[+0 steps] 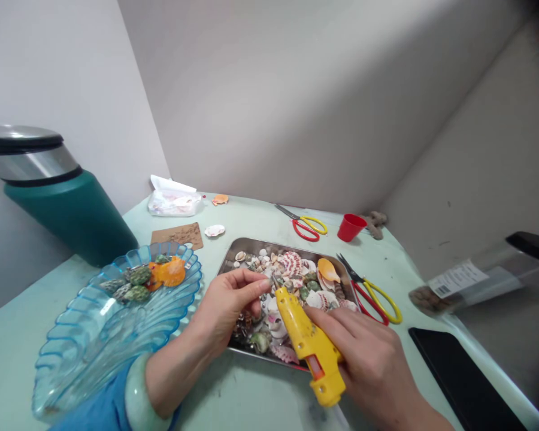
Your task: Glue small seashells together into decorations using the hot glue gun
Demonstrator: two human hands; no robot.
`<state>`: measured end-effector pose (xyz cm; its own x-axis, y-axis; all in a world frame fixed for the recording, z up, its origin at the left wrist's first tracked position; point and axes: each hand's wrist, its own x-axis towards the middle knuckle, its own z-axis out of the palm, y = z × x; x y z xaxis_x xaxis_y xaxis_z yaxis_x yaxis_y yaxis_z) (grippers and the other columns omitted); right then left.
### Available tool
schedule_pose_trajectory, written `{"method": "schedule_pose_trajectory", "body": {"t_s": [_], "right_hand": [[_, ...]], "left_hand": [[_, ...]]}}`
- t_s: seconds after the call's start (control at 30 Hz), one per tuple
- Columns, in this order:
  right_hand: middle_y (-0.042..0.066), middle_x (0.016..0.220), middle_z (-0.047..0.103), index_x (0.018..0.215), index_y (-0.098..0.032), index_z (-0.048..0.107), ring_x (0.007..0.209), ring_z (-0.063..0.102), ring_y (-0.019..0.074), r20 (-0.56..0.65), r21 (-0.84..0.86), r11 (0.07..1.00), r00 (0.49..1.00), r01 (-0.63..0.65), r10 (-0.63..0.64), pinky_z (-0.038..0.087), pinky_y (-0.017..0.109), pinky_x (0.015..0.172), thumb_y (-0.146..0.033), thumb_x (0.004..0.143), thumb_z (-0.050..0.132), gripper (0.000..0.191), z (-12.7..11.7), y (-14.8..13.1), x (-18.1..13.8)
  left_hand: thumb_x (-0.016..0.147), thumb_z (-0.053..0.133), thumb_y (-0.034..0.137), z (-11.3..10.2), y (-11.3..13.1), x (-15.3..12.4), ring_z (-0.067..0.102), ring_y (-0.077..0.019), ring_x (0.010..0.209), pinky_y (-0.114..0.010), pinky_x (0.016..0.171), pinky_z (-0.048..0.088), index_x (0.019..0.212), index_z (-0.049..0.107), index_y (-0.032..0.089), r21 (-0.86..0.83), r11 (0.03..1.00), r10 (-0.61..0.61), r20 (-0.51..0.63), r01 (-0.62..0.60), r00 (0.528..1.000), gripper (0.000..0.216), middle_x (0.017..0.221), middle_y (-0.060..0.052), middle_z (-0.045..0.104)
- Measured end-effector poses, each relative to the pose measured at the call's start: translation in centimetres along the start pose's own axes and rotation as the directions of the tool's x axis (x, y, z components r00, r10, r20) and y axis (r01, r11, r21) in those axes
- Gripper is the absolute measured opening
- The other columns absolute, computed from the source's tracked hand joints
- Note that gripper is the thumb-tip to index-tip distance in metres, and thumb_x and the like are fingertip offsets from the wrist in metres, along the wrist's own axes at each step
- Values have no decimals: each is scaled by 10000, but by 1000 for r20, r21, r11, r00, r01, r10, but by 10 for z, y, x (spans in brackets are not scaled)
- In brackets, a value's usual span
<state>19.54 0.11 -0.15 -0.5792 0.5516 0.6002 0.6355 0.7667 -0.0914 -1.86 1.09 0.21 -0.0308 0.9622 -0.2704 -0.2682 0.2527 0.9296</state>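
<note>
My right hand [371,359] grips a yellow glue gun [309,344], its nozzle pointing up-left toward my left fingertips. My left hand [231,302] is closed in a pinch on a small shell [266,281], too small to make out well, held right at the nozzle tip. Both hands hover over a metal tray [233,254] filled with several mixed seashells. A blue shell-shaped glass dish [94,335] at the left holds orange and green shells [155,274] stuck near its far rim.
Two red-and-yellow scissors [308,226] [377,299] lie beyond and right of the tray. A red cup [351,227], a brown card [179,234], a tissue pack [173,200], a green flask [58,197], a black phone [462,383] and a clear tube [476,281] surround the work area.
</note>
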Motion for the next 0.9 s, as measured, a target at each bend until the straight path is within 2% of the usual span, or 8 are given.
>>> {"method": "schedule_pose_trajectory", "body": {"t_s": [0.23, 0.37, 0.53, 0.9], "right_hand": [[87, 698, 663, 1030, -89, 673, 667, 623, 220, 40, 16, 1000, 999, 12, -12, 460, 331, 626, -365, 877, 559, 335, 0, 0, -2], [74, 716, 658, 1052, -114, 668, 672, 609, 212, 30, -17, 1000, 999, -11, 11, 454, 321, 626, -216, 836, 557, 264, 1, 3, -3], [56, 713, 650, 1063, -180, 672, 654, 596, 196, 48, -89, 995, 998, -37, 42, 452, 294, 602, -140, 777, 529, 322, 0, 6, -3], [70, 712, 654, 1036, -109, 676, 696, 611, 219, 47, -34, 999, 999, -24, 26, 457, 324, 643, -132, 780, 564, 280, 0, 3, -3]], "left_hand": [[679, 745, 306, -1, -2, 0, 436, -61, 405, -181, 455, 317, 782, 662, 128, 5, 1000, -5, -12, 5, 1000, 222, 422, 36, 539], [673, 750, 310, -2, -2, 0, 441, -63, 411, -184, 461, 321, 779, 666, 124, 7, 1000, 8, -14, -8, 1000, 230, 428, 34, 540], [663, 755, 305, -1, -1, 0, 441, -58, 415, -176, 458, 312, 769, 670, 124, 14, 1000, 18, -29, -17, 999, 226, 432, 34, 540], [658, 763, 305, -2, -2, 1, 442, -56, 403, -172, 448, 314, 771, 660, 127, -3, 1000, 4, -25, -4, 1000, 234, 424, 41, 537]]}}
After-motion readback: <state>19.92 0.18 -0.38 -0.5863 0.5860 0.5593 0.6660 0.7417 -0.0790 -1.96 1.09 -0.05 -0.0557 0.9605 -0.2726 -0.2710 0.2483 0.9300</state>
